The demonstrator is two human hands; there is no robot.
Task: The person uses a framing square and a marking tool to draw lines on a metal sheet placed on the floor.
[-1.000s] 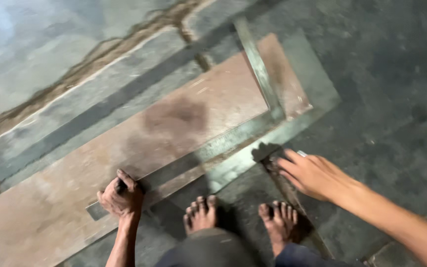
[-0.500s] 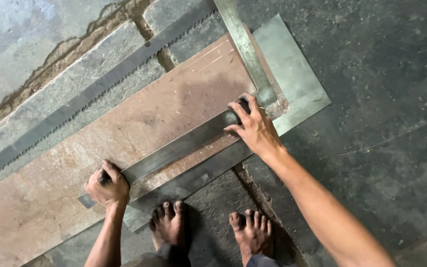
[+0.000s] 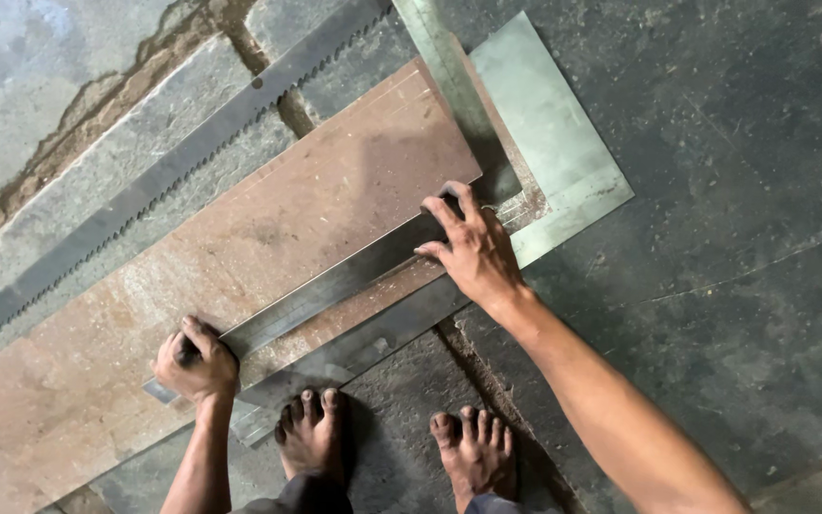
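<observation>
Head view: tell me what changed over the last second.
The right hand left the floor near the feet, moved up onto the far end of the flat steel bar and presses it on the rusty sheet. The left hand stayed clamped on the bar's near end. The toothed strip and both feet kept their places.

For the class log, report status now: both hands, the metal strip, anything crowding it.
Left hand gripping near end of flat metal strip. Right hand pressing far end flat on rusty sheet. Toothed bar lies apart, beyond the sheet.
</observation>
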